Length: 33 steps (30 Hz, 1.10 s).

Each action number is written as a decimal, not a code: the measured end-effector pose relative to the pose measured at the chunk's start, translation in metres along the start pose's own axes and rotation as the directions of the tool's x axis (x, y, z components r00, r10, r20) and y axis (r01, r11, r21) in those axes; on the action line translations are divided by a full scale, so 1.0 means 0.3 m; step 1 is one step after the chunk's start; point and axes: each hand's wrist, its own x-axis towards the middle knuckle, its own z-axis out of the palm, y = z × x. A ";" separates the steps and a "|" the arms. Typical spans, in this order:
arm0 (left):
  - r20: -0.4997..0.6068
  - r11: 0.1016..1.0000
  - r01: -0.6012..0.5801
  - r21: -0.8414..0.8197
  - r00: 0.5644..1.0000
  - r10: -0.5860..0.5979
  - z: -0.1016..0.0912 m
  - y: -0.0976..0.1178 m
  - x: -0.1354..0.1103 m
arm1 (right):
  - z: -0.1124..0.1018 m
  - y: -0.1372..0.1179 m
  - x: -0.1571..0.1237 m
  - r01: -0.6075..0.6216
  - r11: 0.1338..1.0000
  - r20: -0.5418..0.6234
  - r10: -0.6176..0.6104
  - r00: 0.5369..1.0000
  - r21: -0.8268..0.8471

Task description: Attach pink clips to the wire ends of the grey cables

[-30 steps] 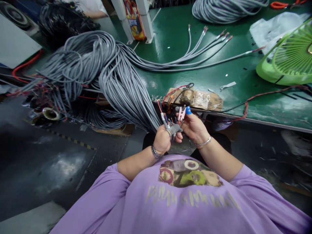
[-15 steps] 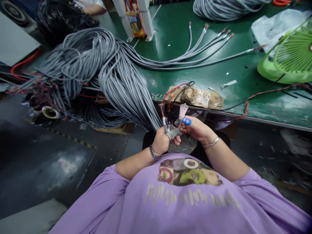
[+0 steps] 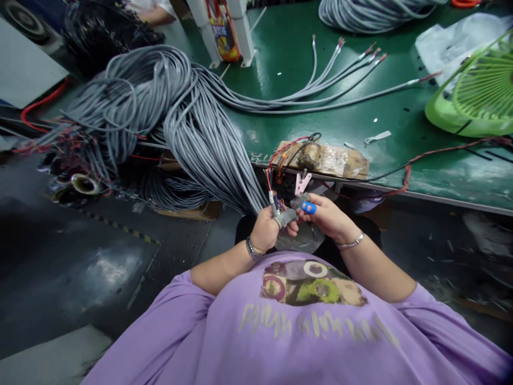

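My left hand [image 3: 265,231] is closed around the end of a grey cable [image 3: 256,199], a grey wrap on its thumb. Several thin coloured wires [image 3: 269,177] fan out from the stripped cable ends above that hand. My right hand [image 3: 331,218] is pinched close beside the left one, with a blue cover on its thumb and a grey wrap on a finger. What sits between its fingertips is too small to make out. Just beyond them a pink clip [image 3: 303,183] shows at the table's edge; whether the fingers touch it I cannot tell.
A big bundle of grey cables [image 3: 148,91] hangs over the edge of the green table [image 3: 280,128]. A taped wooden block [image 3: 336,160] lies at the front edge. A green fan [image 3: 476,96] stands right. Another person's arm [image 3: 158,15] shows at top left.
My right hand has shifted slightly; its thumb has turned and its grey-wrapped finger now shows. The pink clip, blurred before, is sharp now. My left hand has hardly moved.
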 end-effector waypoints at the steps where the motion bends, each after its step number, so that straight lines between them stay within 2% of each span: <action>1: -0.004 1.000 -0.003 -0.007 1.000 0.003 0.001 -0.001 0.001 | 0.004 0.005 -0.003 0.014 1.000 0.026 -0.014 1.000 0.007; 4: 0.015 1.000 -0.017 0.000 1.000 0.017 -0.004 -0.007 0.006 | 0.028 0.014 -0.010 0.056 0.998 0.093 -0.060 0.994 0.040; 9: 0.053 0.999 -0.025 0.038 0.998 0.023 -0.017 -0.024 0.011 | 0.065 0.008 -0.011 0.101 0.995 0.066 -0.100 0.993 -0.007; 13: -0.052 0.997 -0.069 -0.029 0.996 0.068 -0.007 -0.024 0.011 | 0.075 0.007 -0.008 0.119 0.992 -0.065 -0.121 0.990 -0.042; 17: -0.127 0.994 -0.087 -0.071 0.989 0.077 0.006 -0.015 0.011 | 0.070 0.022 -0.006 0.116 0.993 -0.119 -0.118 0.986 -0.023; 22: -0.126 0.989 -0.088 -0.120 0.989 0.072 0.014 0.012 0.001 | 0.023 0.019 0.029 0.109 0.981 -0.306 -0.055 0.950 0.162; 24: -0.085 0.989 -0.073 -0.127 0.994 0.062 0.021 0.026 -0.002 | 0.012 0.003 0.055 0.072 0.972 -0.302 0.000 0.953 0.226; 26: -0.036 0.992 -0.051 -0.111 0.998 0.047 0.029 0.035 -0.001 | 0.014 -0.014 0.082 0.026 0.974 -0.244 0.031 0.969 0.227; 29: -0.012 0.996 -0.032 -0.088 0.999 0.031 0.039 0.035 0.009 | 0.036 -0.030 0.112 0.054 0.977 -0.216 -0.009 0.976 0.204; 33: -0.025 0.996 -0.018 -0.085 1.000 0.016 0.045 0.026 0.024 | 0.060 -0.034 0.128 0.069 0.963 -0.224 -0.009 0.974 0.259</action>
